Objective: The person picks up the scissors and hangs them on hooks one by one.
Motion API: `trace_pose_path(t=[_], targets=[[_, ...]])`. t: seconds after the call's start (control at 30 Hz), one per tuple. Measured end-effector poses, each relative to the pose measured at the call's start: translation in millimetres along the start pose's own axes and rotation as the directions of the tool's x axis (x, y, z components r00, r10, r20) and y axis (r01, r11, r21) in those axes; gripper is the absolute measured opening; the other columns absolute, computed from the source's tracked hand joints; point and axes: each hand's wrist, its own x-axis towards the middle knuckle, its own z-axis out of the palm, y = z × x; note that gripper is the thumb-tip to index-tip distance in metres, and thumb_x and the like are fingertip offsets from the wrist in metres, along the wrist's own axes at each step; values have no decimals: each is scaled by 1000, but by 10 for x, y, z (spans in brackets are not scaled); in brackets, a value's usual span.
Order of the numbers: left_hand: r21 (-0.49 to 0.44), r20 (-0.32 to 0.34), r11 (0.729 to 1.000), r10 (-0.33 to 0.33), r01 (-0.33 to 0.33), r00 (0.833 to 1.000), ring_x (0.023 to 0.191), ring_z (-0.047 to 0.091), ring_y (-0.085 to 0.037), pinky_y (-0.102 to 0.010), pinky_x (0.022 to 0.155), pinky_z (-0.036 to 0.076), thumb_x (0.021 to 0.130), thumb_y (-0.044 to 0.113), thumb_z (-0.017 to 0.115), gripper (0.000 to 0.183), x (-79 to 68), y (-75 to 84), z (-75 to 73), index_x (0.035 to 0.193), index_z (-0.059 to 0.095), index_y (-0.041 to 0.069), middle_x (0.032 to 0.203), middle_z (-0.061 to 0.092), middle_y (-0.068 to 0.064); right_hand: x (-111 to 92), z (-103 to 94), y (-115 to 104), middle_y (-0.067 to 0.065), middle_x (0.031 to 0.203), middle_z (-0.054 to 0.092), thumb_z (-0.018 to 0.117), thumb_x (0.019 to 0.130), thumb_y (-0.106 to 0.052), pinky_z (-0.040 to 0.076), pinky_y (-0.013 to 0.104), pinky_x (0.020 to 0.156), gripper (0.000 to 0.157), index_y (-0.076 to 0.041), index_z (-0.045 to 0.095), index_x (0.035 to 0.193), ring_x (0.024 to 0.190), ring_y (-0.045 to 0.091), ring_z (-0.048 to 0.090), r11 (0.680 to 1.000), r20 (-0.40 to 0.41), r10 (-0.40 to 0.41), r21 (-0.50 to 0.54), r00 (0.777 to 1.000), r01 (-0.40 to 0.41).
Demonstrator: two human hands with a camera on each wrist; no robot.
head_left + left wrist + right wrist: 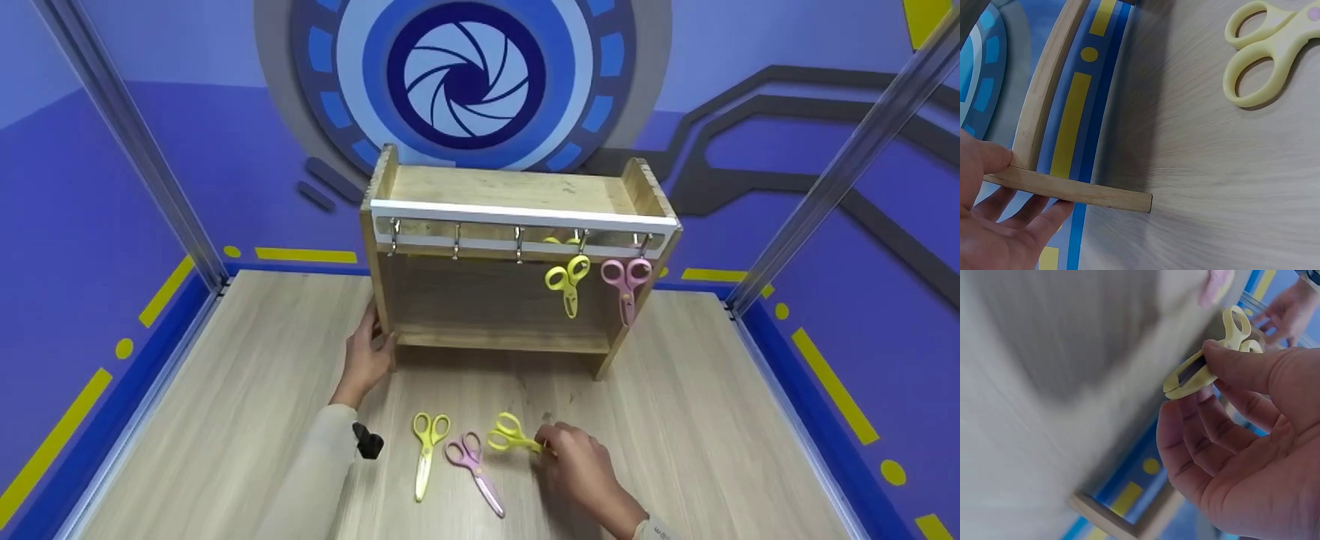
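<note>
My right hand (581, 461) pinches yellow scissors (514, 435) by the blade end between thumb and fingers, the loops pointing left in the head view. In the right wrist view the thumb lies across the scissors (1199, 381). My left hand (367, 356) grips the lower left side board of a wooden rack (510, 187), thumb on one face and fingers on the other. Yellow scissors (425, 461) and pink scissors (486, 484) lie on the table between the hands. More yellow scissors (571, 300) and pink scissors (628, 296) hang from the rack's right hooks.
A white strip (487, 214) with several metal hooks (518, 244) runs along the rack's front; the left ones hold nothing. The rack stands on a wood-patterned table (247, 375). Blue printed walls (187, 150) and metal posts (135, 142) enclose the table's back and sides.
</note>
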Motion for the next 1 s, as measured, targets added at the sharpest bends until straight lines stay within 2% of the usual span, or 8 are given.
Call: trace_pose_path(t=[0.2,0.33,0.57,0.8,0.9,1.0], targets=[[3,1,1000,-30,30,1000,139,48,-43,-52,107,50,102,-1,59,76,3,1,-3,165,19,11,159,39,-23,199,-376,-43,-7,81,68,86,80,-6,54,30,57,17,-17,75,88,70,8,63,997,-135,-67,35,989,73],[-6,10,999,-34,34,999,139,47,-43,-52,107,49,101,-2,59,77,6,8,0,166,18,12,159,37,-23,337,-632,-104,-7,82,67,87,81,-5,56,29,59,19,-17,75,89,72,9,64,991,-250,-103,62,963,123],[-23,1,999,-30,30,1000,137,49,-44,-52,107,50,100,-3,60,79,6,11,-5,165,18,12,157,39,-24,536,-994,-279,-5,81,64,86,82,-6,54,28,60,17,-13,75,92,70,8,57,975,-368,-119,133,922,179],[-54,0,998,-39,39,999,137,49,-43,-52,108,49,99,-4,60,80,3,10,-8,166,18,13,157,40,-22,720,-1137,-395,1,83,69,85,82,-1,59,31,60,17,-8,75,94,73,10,63,937,-492,-172,185,853,296],[-67,0,997,-41,41,999,136,50,-43,-53,108,49,99,-4,60,81,6,15,-7,166,18,14,157,40,-22,783,-1161,-442,2,84,70,84,84,-3,60,31,60,16,-7,75,96,73,10,64,927,-515,-162,213,842,308],[-60,3,997,-40,40,999,135,50,-44,-54,108,49,99,-5,59,80,6,22,-4,166,18,13,156,41,-23,842,-1162,-478,3,86,71,84,85,-5,59,28,61,15,-6,75,99,74,10,64,923,-522,-129,248,843,295]])
